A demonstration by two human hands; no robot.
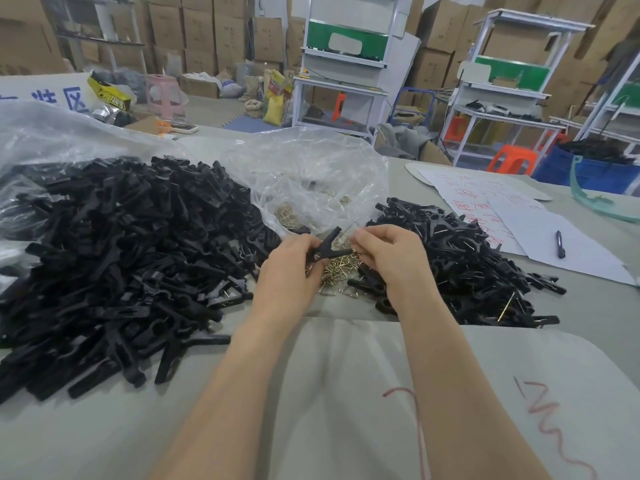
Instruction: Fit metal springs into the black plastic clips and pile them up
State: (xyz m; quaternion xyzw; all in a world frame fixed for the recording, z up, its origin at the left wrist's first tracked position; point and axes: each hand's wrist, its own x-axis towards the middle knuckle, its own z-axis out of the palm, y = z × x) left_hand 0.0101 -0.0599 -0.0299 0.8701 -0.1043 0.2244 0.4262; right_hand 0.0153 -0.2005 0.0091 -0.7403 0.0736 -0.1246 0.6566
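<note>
A crumpled clear plastic bag (pixel 52 133) lies at the far left of the grey tabletop (pixel 329 393). In front of it, a large heap of black plastic clip parts (pixel 121 254) spreads from the left edge almost to the middle. A second clear bag (pixel 311 174) stands open at the centre, farther off, with brass-coloured metal springs showing through its wall. More loose springs (pixel 337 268) lie in a small heap on the tabletop just in front of this bag, between the two black piles.

Above that heap, the left hand (pixel 291 268) has its fingers curled round a black clip (pixel 329 247), which it holds clear of the tabletop. The clip's two arms are spread in a V, one pointing up and away, the other to the right. The right hand (pixel 391 254) pinches the tip of the right-pointing arm between thumb and fingertips. I cannot tell whether a spring is caught in the pinch.

To the right is a smaller pile of black clips (pixel 467 265), several with bits of metal showing. Beyond it lie white paper sheets (pixel 485 202) with red writing, and a dark pen (pixel 559 244) rests on the nearest sheet. A blue bin (pixel 588 168) stands at the far right, off the tabletop.
</note>
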